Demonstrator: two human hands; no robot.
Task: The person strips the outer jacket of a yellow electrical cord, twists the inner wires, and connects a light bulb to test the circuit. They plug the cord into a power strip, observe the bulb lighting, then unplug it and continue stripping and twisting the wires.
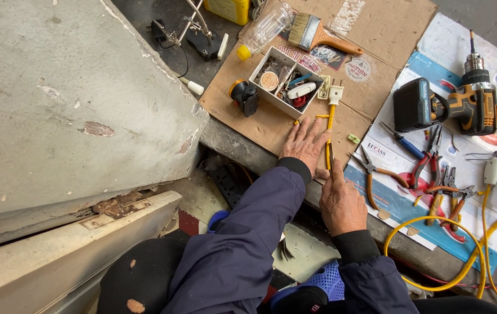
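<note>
- Left hand [305, 145] lies flat, fingers spread, pinning the yellow cable [330, 131] to the cardboard [271, 125].
- Right hand [341, 200] has its grip pinched on a thin tool [331, 158] against the cable.
- Plug [335, 93] lies beyond both grips.

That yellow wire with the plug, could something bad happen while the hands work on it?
Maybe. The right hand seems to press a thin tool onto the yellow wire right beside the left hand, so a slip could nick those fingers. The loose yellow scraps could also roll off the cardboard and get lost.
</note>
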